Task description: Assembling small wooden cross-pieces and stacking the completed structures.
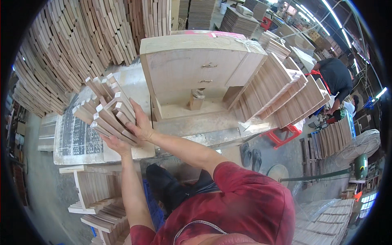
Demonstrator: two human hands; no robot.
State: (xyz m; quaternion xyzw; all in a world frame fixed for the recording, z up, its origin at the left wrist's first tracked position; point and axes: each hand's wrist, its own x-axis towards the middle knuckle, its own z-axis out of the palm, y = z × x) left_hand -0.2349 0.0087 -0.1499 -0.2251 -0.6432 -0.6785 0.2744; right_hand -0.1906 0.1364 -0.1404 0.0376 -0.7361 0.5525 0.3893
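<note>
The left hand (117,145) gripped the near end of a loose bundle of wooden strips (107,118), its forearm extended straight forward. The right hand (142,125) gripped the bundle's right side, thumb and fingers spread, its forearm angled leftward. The bundle was positioned over the dark-marked white board (75,145), left of the wooden cabinet carcass (175,67).
</note>
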